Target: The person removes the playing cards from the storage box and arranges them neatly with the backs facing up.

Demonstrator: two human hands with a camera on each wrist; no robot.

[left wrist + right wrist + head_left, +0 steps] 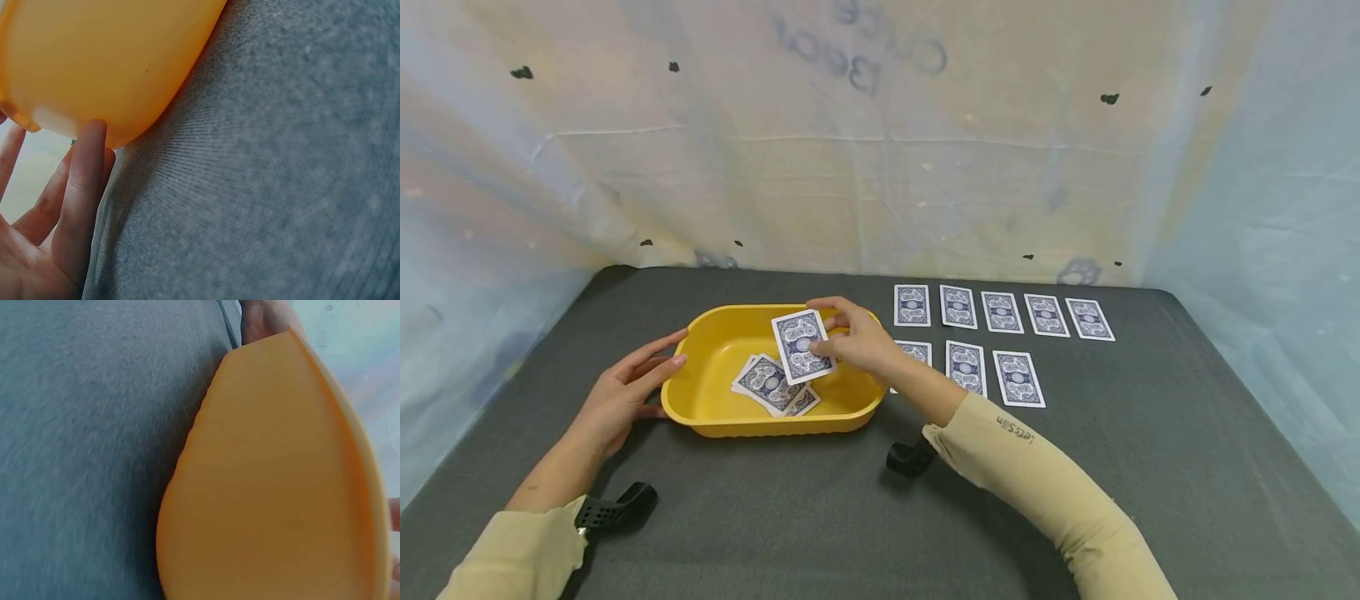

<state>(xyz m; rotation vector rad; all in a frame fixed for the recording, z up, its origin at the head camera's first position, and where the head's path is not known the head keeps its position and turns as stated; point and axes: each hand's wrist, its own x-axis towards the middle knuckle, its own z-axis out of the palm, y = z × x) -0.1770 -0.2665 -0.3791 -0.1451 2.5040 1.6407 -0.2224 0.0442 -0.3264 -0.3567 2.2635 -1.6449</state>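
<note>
My right hand (867, 343) pinches a blue-backed playing card (792, 340) between thumb and fingers, above a yellow plastic basin (767, 427). Inside the basin lies a loose, overlapping pile of playing cards (766, 382), backs up. At the basin's left end is my left hand (612, 404), its thumb and fingers spread and touching the rim. The left wrist view shows nearly straight fingers (84, 175) against the basin's outer wall (119, 69). In the right wrist view the basin's side (269, 469) hides the held card.
Right of the basin, several face-down cards lie in a back row (1002, 312). A shorter front row (1018, 379) is partly covered by my right forearm. A dark grey cloth (760, 517) covers the table, and a pale printed curtain (1000, 192) hangs behind it.
</note>
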